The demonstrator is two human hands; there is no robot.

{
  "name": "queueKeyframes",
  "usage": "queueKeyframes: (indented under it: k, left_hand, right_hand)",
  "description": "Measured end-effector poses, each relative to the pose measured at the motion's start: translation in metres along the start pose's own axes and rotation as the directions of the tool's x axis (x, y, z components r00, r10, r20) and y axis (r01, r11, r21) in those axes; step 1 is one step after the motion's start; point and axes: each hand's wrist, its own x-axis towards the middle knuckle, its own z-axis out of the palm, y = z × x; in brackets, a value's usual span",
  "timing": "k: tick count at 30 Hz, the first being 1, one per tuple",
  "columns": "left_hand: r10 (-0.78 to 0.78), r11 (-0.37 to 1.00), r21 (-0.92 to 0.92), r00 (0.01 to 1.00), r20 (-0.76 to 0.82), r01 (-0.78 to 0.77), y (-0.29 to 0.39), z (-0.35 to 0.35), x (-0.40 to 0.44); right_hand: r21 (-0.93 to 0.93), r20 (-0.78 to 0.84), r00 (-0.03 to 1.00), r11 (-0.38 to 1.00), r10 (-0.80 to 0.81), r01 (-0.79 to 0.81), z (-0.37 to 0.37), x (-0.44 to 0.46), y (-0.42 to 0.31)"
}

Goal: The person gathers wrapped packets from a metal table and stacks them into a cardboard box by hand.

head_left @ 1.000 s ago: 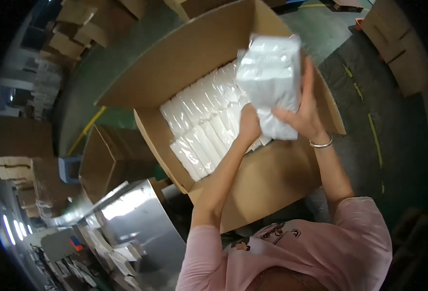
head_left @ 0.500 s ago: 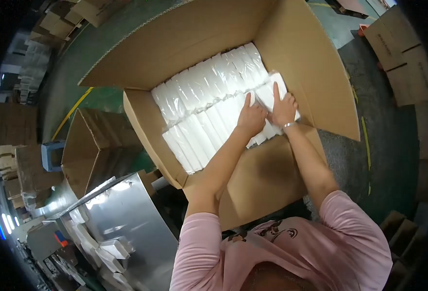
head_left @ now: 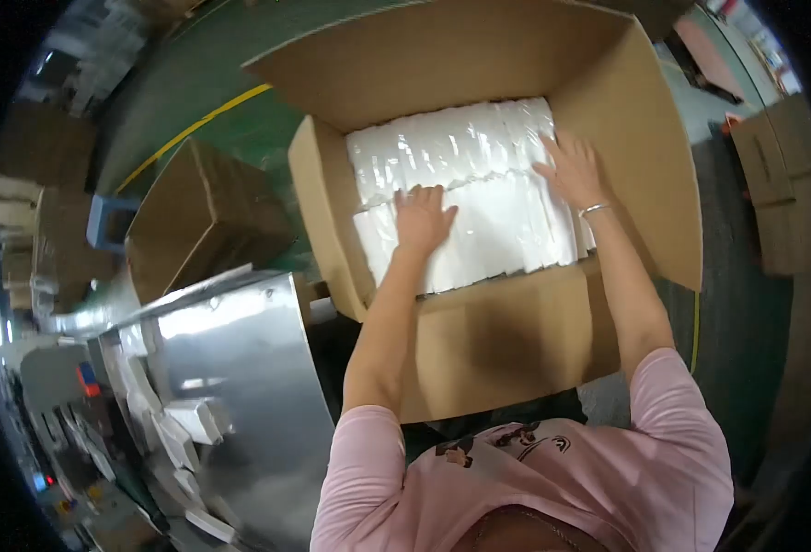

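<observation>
A large open cardboard box [head_left: 488,354] stands in front of me with its flaps spread. Inside lie two rows of white packs [head_left: 493,225] in clear, shiny film, standing side by side. My left hand [head_left: 421,219] rests on the packs left of the middle, near the seam between the rows, fingers a little apart and holding nothing. At the right end of the rows, my right hand [head_left: 573,171] lies with fingers spread over the packs beside the box's right wall. A bracelet is on that wrist.
A metal table [head_left: 249,368] stands at the left, with several white packs [head_left: 194,420] along its far side. Beyond it are a smaller open carton [head_left: 205,221] and a blue plastic crate [head_left: 111,223]. Stacked cartons [head_left: 781,184] stand at the far right.
The pack that was in my hands has gone down into the right end of the box. My left hand has moved left along the packs, and my right hand has opened wider.
</observation>
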Motion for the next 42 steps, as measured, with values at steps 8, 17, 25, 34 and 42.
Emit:
queueKeyframes:
  k: [8,17,25,34,42]
  left_hand:
    - [-0.009,0.878,-0.461,0.957,-0.291,-0.132,-0.012,-0.073,-0.091]
    - [-0.726,0.677,-0.555,0.315,-0.611,0.483,-0.118,-0.093,-0.434]
    - [-0.679,0.276,-0.531,-0.228,-0.697,0.801,-0.171,-0.08,-0.693]
    - [-0.716,0.053,-0.694,-0.457,-0.528,0.718,-0.202,-0.11,-0.729]
    - [-0.721,-0.008,-0.759,-0.529,-0.447,0.651,-0.201,-0.109,-0.746]
  right_hand:
    - [0.013,-0.053,0.985,0.986,-0.165,0.165,0.034,0.045,0.023]
    - [0.393,-0.398,0.512,0.364,-0.761,0.845,-0.07,-0.054,-0.278]
    - [0.382,-0.235,0.195,0.093,-0.952,0.919,-0.115,-0.134,-0.499]
    - [0.187,-0.261,-0.284,-0.337,-0.923,0.923,-0.144,-0.195,-0.831]
    - [-0.113,0.16,-0.155,-0.174,-0.975,0.978,-0.106,-0.314,-1.083]
